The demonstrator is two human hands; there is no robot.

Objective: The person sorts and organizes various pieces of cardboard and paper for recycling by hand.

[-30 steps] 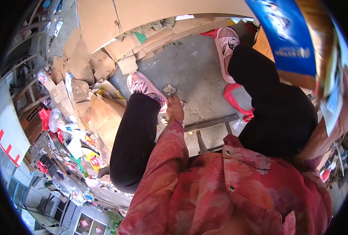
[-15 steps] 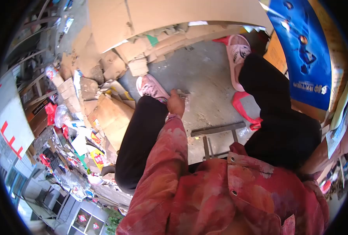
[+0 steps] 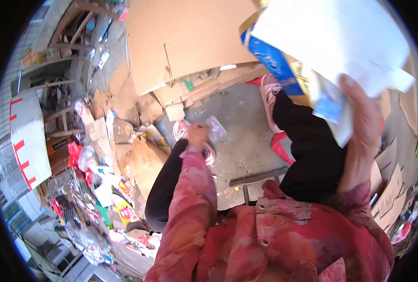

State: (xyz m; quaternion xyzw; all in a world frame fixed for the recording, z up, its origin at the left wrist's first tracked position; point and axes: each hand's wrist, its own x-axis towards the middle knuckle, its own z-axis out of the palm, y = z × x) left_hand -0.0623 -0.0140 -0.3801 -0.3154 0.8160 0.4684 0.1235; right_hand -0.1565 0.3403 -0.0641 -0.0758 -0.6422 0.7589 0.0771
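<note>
My right hand (image 3: 366, 117) grips a large white sheet (image 3: 331, 33), its thumb lying over the near edge. A small blue-and-white printed piece (image 3: 329, 107) shows beside that thumb. Down by the pink shoe (image 3: 180, 129), my left hand (image 3: 198, 135) is closed on a clear plastic piece (image 3: 217, 130) that sticks out to its right, above the floor. Behind the white sheet, a blue printed cardboard box (image 3: 273, 58) is partly hidden.
A large brown cardboard sheet (image 3: 195, 40) stands in front. Torn cardboard (image 3: 145, 157) and mixed scrap (image 3: 101, 197) lie to the left. A low frame (image 3: 258, 176) is between my legs. More cardboard pieces (image 3: 390, 192) lean at the right.
My right hand has come up into view at the right with the white sheet, which now covers much of the blue printed cardboard. My left hand stays by the shoe; the clear plastic shows more plainly.
</note>
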